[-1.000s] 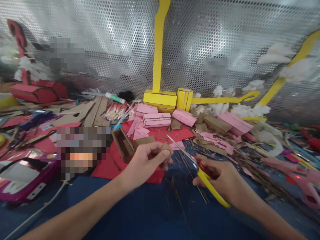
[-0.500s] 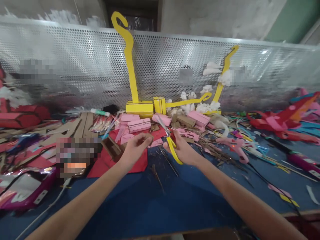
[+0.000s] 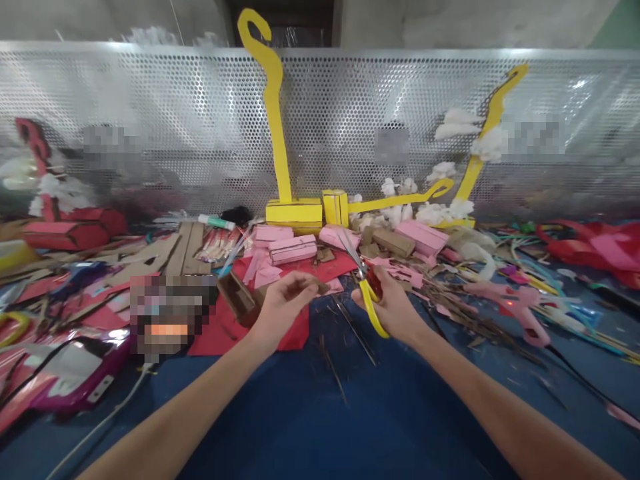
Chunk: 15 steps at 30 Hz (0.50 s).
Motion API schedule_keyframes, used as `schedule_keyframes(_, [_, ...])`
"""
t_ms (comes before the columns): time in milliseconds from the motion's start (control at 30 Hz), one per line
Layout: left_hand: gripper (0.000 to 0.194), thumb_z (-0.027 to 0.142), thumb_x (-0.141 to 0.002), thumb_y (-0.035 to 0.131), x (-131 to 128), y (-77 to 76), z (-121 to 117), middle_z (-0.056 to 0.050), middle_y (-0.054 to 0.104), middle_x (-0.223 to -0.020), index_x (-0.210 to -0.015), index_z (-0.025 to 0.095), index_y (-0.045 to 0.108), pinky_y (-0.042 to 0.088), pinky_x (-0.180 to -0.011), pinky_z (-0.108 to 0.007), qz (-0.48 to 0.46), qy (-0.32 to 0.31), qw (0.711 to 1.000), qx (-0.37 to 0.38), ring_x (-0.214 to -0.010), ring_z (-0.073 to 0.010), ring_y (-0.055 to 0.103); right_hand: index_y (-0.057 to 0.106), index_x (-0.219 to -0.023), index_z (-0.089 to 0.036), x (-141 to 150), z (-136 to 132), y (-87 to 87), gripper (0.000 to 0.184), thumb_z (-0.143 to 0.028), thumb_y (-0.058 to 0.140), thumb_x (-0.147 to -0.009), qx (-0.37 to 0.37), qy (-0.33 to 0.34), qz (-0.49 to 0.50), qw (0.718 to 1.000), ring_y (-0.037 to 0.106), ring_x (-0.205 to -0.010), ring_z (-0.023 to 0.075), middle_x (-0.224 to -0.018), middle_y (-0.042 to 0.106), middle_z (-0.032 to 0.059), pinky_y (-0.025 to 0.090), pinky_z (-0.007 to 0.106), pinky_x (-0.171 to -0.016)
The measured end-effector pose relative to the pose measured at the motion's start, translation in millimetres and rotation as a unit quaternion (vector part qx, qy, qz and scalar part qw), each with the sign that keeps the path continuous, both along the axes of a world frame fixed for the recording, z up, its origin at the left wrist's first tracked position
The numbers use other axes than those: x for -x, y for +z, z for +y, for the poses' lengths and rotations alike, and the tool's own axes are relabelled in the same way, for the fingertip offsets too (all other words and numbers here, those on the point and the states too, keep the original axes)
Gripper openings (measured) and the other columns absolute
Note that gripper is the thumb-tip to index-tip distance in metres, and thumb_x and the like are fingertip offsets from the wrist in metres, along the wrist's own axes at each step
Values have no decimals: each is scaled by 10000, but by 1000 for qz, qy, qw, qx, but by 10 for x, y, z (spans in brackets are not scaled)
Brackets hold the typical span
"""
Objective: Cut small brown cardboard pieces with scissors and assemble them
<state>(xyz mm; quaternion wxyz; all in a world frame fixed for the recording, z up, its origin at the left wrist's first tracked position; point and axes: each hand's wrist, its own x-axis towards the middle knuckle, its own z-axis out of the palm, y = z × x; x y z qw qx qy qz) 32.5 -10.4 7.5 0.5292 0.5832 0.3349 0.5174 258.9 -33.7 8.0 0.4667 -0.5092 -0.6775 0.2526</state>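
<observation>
My left hand pinches a small brown cardboard piece above the blue tabletop. To its right, my right hand grips yellow-handled scissors; the blades point up and to the left, and their tips are clear of the cardboard piece. A small open brown cardboard box lies on red paper just left of my left hand.
Pink paper boxes, yellow paper boxes with tall yellow hooks, cotton tufts and cardboard scraps crowd the back, in front of a perforated metal panel. A pink glue gun lies at right. Red and pink craft pieces lie far left.
The camera has tilted up and pulled back. Both hands have come closer together, and the scissors have swung from lying low to pointing upward beside the cardboard piece.
</observation>
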Motion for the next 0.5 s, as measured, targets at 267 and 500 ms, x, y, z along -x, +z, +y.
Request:
schedule_keyframes(267, [351,470,-837,782,66,-39,54,13,669,-681,-1005,168,718,265,-411,-184,-17,-20,999,26,-411,-29,368,485,-960,-234,39,-32,-99,370,-413,762,-791,4,-8,-44,999,497,-684,154,-846,550,-22,427,288,-620])
schedule_keyframes(500, [395,479,-801,812,98,59,25,-46,753,-919,-1041,186,700,431,-478,-173,-38,-4,996,86,-583,-88,637,506,-1003,-225,17,-70,-141,392,-392,785,-784,13,-3,-84,996,525,-745,186,-881,577,6,452,322,-687])
